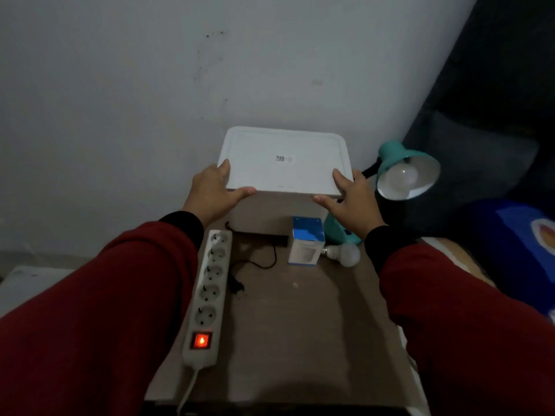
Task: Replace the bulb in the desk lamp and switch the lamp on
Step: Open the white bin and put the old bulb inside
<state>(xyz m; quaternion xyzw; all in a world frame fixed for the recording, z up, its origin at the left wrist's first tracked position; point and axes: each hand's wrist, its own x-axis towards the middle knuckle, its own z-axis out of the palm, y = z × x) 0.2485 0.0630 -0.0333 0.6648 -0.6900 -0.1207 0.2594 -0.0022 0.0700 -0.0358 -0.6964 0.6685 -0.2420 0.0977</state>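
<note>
A teal desk lamp point(393, 156) stands at the table's far right, its shade facing me with an unlit white bulb point(401, 177) in it. A loose white bulb point(345, 254) lies on the table beside a blue and white bulb box point(307, 243). My left hand point(213, 189) grips the left near corner of a white rectangular tray point(285, 160), and my right hand point(351, 202) grips its right near corner. The tray is held above the back of the table. The lamp's black plug point(237, 287) lies unplugged beside the power strip point(208, 292).
The white power strip runs along the brown table's point(300, 325) left edge, its red switch point(201, 340) glowing. A grey wall is behind. Dark fabric and a blue cushion point(516, 250) lie to the right. The room is dim.
</note>
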